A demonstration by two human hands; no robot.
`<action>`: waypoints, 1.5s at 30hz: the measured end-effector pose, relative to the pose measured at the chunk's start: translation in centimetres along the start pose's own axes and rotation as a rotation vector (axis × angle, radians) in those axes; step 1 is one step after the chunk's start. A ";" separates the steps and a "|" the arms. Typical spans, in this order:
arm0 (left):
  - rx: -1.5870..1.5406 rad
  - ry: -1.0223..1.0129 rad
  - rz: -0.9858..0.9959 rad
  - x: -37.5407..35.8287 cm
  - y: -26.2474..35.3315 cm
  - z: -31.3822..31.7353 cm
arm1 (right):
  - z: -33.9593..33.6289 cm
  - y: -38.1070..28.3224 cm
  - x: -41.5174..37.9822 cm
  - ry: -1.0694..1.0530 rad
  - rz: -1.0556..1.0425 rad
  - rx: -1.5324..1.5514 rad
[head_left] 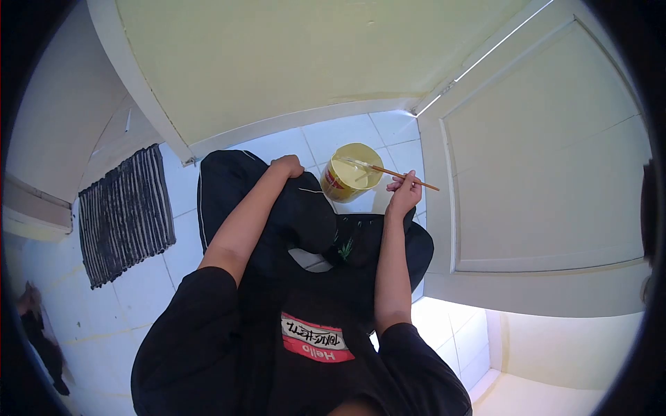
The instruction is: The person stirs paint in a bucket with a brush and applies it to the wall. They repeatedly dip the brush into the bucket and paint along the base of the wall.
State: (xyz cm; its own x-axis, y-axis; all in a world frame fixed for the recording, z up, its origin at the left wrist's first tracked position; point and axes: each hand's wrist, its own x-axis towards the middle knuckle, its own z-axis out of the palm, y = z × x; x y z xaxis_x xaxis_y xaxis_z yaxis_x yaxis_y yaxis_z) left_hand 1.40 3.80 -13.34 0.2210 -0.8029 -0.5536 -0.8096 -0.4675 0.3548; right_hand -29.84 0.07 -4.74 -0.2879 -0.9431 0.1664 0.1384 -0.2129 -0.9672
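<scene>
My right hand [405,192] pinches the thin wooden handle of a paintbrush [395,172]. The brush points left, its pale, paint-coated head over the mouth of a yellow bucket [340,191]. Pale yellow paint [354,175] coats the inside of this bucket, which stands upright on the floor before my knees. On my left knee rests my left hand [288,165], its fingers curled in and partly hidden, with no object visible in them. A light cord [310,190] lies across my dark trousers nearby.
Beyond the bucket is a pale yellow wall [298,55] with a white baseboard. A panelled door [548,166] stands close on my right. A striped rug [127,215] lies at left on the white tiled floor [139,305]. Part of another person [41,340] shows at the far left edge.
</scene>
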 end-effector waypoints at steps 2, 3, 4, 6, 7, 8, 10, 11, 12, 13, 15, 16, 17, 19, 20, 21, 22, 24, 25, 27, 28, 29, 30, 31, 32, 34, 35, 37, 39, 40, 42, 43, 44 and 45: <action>0.000 -0.003 0.000 0.2 -0.1 0.2 | -0.1 0.5 0.2 -0.042 0.024 -0.002; -0.005 -0.006 -0.001 0.1 0.0 0.1 | -0.1 0.5 0.2 -0.044 0.052 0.019; -0.010 -0.009 -0.001 0.0 0.0 0.0 | -0.1 0.5 0.2 -0.046 0.080 0.041; -0.002 -0.012 -0.003 -0.1 0.1 -0.1 | -0.1 0.4 0.3 -0.046 0.113 0.065; 0.002 -0.015 -0.003 -0.1 0.1 -0.1 | -0.1 0.4 0.3 -0.043 0.120 0.067; 0.003 -0.014 -0.008 -0.1 0.1 0.0 | -0.1 0.4 0.3 -0.041 0.127 0.070; 0.006 -0.011 -0.019 0.0 0.1 0.0 | -0.1 0.4 0.3 -0.036 0.130 0.077; 0.007 -0.018 -0.017 0.0 0.1 0.0 | -0.1 0.4 0.3 -0.034 0.131 0.082; 0.007 -0.024 -0.015 0.0 0.1 -0.1 | -0.1 0.4 0.4 -0.033 0.132 0.091; 0.008 -0.030 -0.013 0.0 0.1 -0.1 | -0.1 0.5 0.4 -0.033 0.134 0.100; 0.007 -0.026 -0.008 0.1 0.0 0.0 | 0.0 0.5 0.4 -0.023 0.131 0.108; 0.007 -0.024 -0.005 0.3 -0.1 0.1 | 0.1 0.4 0.4 -0.015 0.127 0.107; 0.006 -0.019 -0.005 0.5 -0.1 0.2 | 0.1 0.4 0.3 -0.005 0.124 0.105; 0.007 -0.011 -0.005 0.6 -0.2 0.4 | -0.4 0.7 0.4 -0.002 0.059 0.015; 0.009 -0.018 -0.011 0.8 -0.2 0.5 | -0.6 1.0 0.5 0.000 0.027 -0.029; 0.011 -0.025 -0.016 0.8 -0.1 0.4 | -0.5 0.8 0.3 -0.002 -0.002 -0.027; 0.013 -0.032 -0.022 0.7 -0.1 0.4 | -0.5 0.6 0.0 -0.003 -0.030 -0.026; 0.010 -0.030 -0.013 0.5 -0.1 0.3 | -0.4 0.7 -0.4 -0.016 -0.082 -0.024; 0.008 -0.028 -0.008 0.3 -0.1 0.2 | -0.4 0.8 -0.5 -0.028 -0.106 -0.023; 0.008 -0.026 -0.010 0.2 0.0 0.1 | -0.2 0.8 -0.7 -0.058 -0.128 -0.004; 0.008 -0.025 -0.011 0.1 0.1 0.1 | -0.2 0.7 -0.7 -0.076 -0.126 0.014; 0.007 -0.026 -0.015 0.1 0.1 0.1 | -0.1 0.6 -0.7 -0.094 -0.125 0.032; 0.005 -0.026 -0.018 0.2 0.1 0.1 | -0.1 0.8 -0.6 -0.099 -0.129 0.042; 0.003 -0.026 -0.022 0.4 0.0 0.2 | 0.1 1.0 -0.5 -0.105 -0.133 0.053; 0.006 -0.024 -0.023 0.5 0.0 0.3 | 0.1 1.1 -0.4 -0.112 -0.136 0.064; 0.010 -0.020 -0.025 0.5 0.0 0.3 | 0.3 0.9 -0.6 -0.107 -0.121 0.065; 0.004 -0.025 -0.026 0.4 0.0 0.3 | 0.4 0.7 -0.6 -0.104 -0.115 0.065; -0.006 -0.033 -0.029 0.5 0.0 0.3 | 0.1 0.5 -0.8 -0.099 -0.134 0.026; 0.001 -0.016 -0.013 0.5 0.0 0.3 | -0.2 0.5 -0.8 -0.064 -0.150 0.011; 0.004 -0.006 -0.007 0.4 -0.1 0.4 | -0.5 0.5 -0.7 -0.033 -0.157 0.016; -0.003 0.022 -0.003 0.1 0.0 0.4 | -0.7 0.3 -0.6 0.031 -0.162 0.075; -0.008 0.036 -0.003 -0.2 0.1 0.3 | -0.7 0.0 -0.6 0.065 -0.159 0.128; -0.004 0.034 0.001 -0.4 0.1 0.2 | -0.7 -0.3 -0.6 0.100 -0.155 0.181; 0.000 0.030 0.005 -0.5 0.2 0.1 | -0.7 -0.4 -0.5 0.133 -0.158 0.199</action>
State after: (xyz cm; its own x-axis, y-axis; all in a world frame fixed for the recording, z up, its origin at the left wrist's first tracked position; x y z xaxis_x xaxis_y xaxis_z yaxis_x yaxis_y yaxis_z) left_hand 1.08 4.14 -13.11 0.2330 -0.8163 -0.5286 -0.8108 -0.4632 0.3579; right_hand -30.46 0.80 -4.53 -0.4410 -0.8551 0.2726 0.2615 -0.4129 -0.8724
